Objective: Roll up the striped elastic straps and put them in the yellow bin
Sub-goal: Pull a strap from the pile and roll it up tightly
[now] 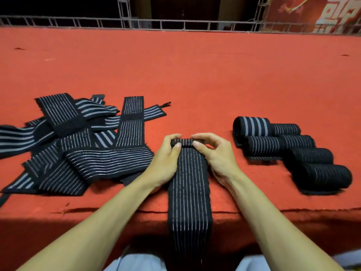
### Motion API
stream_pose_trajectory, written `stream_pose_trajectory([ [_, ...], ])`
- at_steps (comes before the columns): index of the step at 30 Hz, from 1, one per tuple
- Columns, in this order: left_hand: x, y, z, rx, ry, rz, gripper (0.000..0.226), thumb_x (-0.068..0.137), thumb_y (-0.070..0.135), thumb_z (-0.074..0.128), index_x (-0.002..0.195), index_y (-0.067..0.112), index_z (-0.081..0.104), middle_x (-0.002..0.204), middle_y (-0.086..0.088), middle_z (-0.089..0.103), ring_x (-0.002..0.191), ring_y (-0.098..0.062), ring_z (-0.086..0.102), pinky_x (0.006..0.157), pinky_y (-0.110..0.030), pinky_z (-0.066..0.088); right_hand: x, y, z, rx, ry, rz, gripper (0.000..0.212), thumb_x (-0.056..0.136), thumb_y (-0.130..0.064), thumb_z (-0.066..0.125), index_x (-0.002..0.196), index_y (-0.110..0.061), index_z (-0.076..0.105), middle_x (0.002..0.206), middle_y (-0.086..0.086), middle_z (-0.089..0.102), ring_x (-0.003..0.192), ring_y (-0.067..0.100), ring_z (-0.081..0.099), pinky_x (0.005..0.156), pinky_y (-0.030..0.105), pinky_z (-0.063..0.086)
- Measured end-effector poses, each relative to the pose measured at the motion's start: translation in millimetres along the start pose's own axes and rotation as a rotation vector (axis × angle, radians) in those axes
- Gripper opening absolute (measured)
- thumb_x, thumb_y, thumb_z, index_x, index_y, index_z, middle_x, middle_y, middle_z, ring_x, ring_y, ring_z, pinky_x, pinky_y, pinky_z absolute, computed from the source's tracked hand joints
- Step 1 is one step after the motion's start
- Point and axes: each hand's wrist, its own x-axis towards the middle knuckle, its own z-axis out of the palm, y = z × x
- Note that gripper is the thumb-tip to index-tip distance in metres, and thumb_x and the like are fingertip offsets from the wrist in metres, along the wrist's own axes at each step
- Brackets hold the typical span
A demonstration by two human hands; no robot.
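Red cloth covers the desk (195, 75). On the left side, close to the near edge, lies a messy pile of flat straps (78, 145). They are black with thin pale stripes, and they lie across each other in many ways.

Just right of the pile is the left hand (166, 163). Its fingers are curled, and the thumb and fingertips pinch the left end of a small roll (186, 142). That roll is the far end of one long strap (188, 184). The strap lies flat in the middle of the desk, runs toward the person, and hangs down over the near edge.

The right hand (214, 157) is on the other side of the strap. Its fingers are curled too, and they pinch the right end of the same small roll.

On the right side of the desk sit the rolled straps (293, 151). They are fat black rolls, lying side by side and touching.

A metal rail (175, 23) runs along the far edge.
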Motion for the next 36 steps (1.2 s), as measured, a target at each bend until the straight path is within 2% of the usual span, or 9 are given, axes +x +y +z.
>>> stream_pose_trajectory([
  [7, -2, -1, -2, -0.006, 0.040, 0.078, 0.019, 0.101, 0.009, 0.043, 0.105, 0.026, 0.047, 0.102, 0.005, 0.056, 0.095, -0.004, 0.054, 0.090, -0.021, 0.043, 0, 3, 4, -0.045, 0.008, 0.014, 0.008, 0.089, -0.012, 0.068, 0.085, -0.018, 0.071, 0.085, -0.001, 0.070, 0.083, 0.010, 0.062, 0.081, 0.031, 0.050],
  [12, -5, 2, 0, 0.097, 0.027, 0.150, 0.016, 0.100, 0.003, 0.037, 0.108, 0.016, 0.042, 0.096, 0.009, 0.049, 0.081, 0.013, 0.048, 0.078, -0.006, 0.038, 1, 3, 8, -0.232, -0.051, 0.011, 0.042, 0.098, -0.037, 0.053, 0.060, -0.021, 0.054, 0.055, -0.014, 0.046, 0.056, 0.003, 0.040, 0.057, 0.029, 0.033],
  [16, -6, 4, 1, 0.103, 0.000, 0.149, 0.016, 0.101, 0.004, 0.036, 0.109, 0.017, 0.041, 0.096, 0.009, 0.049, 0.080, 0.015, 0.048, 0.077, -0.008, 0.039, -1, 0, 5, -0.071, -0.111, 0.042, 0.027, 0.097, -0.026, 0.057, 0.074, -0.013, 0.063, 0.066, -0.008, 0.057, 0.060, -0.001, 0.049, 0.058, 0.016, 0.040],
  [22, -7, 6, -1, 0.103, -0.071, 0.100, 0.025, 0.103, 0.027, 0.033, 0.128, 0.029, 0.033, 0.114, 0.013, 0.048, 0.097, 0.011, 0.051, 0.087, -0.010, 0.039, 0, 5, 2, -0.013, -0.036, 0.014, 0.005, 0.091, -0.013, 0.065, 0.089, -0.012, 0.069, 0.086, -0.002, 0.069, 0.078, 0.003, 0.060, 0.075, 0.018, 0.046],
  [26, -10, 9, 1, 0.091, -0.092, 0.040, 0.042, 0.100, 0.039, 0.032, 0.138, 0.022, 0.031, 0.117, 0.002, 0.054, 0.101, -0.004, 0.055, 0.091, -0.020, 0.042, -1, 6, 0, 0.002, -0.049, 0.007, 0.015, 0.085, 0.000, 0.068, 0.095, -0.011, 0.067, 0.093, 0.001, 0.069, 0.084, 0.007, 0.063, 0.080, 0.023, 0.050],
  [30, -10, 8, 2, 0.107, -0.067, 0.039, 0.025, 0.104, 0.027, 0.033, 0.129, 0.022, 0.035, 0.113, 0.004, 0.054, 0.101, -0.006, 0.055, 0.093, -0.024, 0.043, -3, 5, 1, 0.062, -0.057, 0.018, 0.025, 0.082, 0.007, 0.068, 0.093, -0.015, 0.064, 0.089, -0.001, 0.067, 0.075, 0.005, 0.062, 0.072, 0.019, 0.050],
  [33, -10, 7, 1, 0.070, -0.042, 0.071, 0.013, 0.104, 0.017, 0.034, 0.116, 0.021, 0.037, 0.102, 0.008, 0.052, 0.090, -0.001, 0.053, 0.085, -0.021, 0.044, -3, 4, 0, 0.082, -0.077, 0.038, 0.021, 0.082, 0.003, 0.070, 0.096, -0.012, 0.065, 0.090, 0.002, 0.067, 0.074, 0.005, 0.063, 0.071, 0.019, 0.051],
  [35, -10, 8, 1, 0.042, -0.028, 0.096, 0.013, 0.103, 0.011, 0.035, 0.112, 0.020, 0.038, 0.099, 0.007, 0.050, 0.087, -0.002, 0.051, 0.082, -0.019, 0.044, -3, 4, 0, 0.061, -0.104, 0.057, 0.007, 0.086, -0.010, 0.070, 0.093, -0.009, 0.068, 0.087, 0.005, 0.068, 0.078, 0.010, 0.062, 0.073, 0.025, 0.051],
  [36, -10, 8, 1, 0.044, -0.021, 0.116, 0.016, 0.103, 0.008, 0.035, 0.109, 0.022, 0.039, 0.097, 0.007, 0.049, 0.086, -0.001, 0.049, 0.081, -0.017, 0.043, -2, 4, 2, 0.059, -0.107, 0.073, 0.016, 0.088, -0.022, 0.069, 0.088, -0.006, 0.069, 0.083, 0.007, 0.067, 0.077, 0.015, 0.060, 0.072, 0.031, 0.049],
])
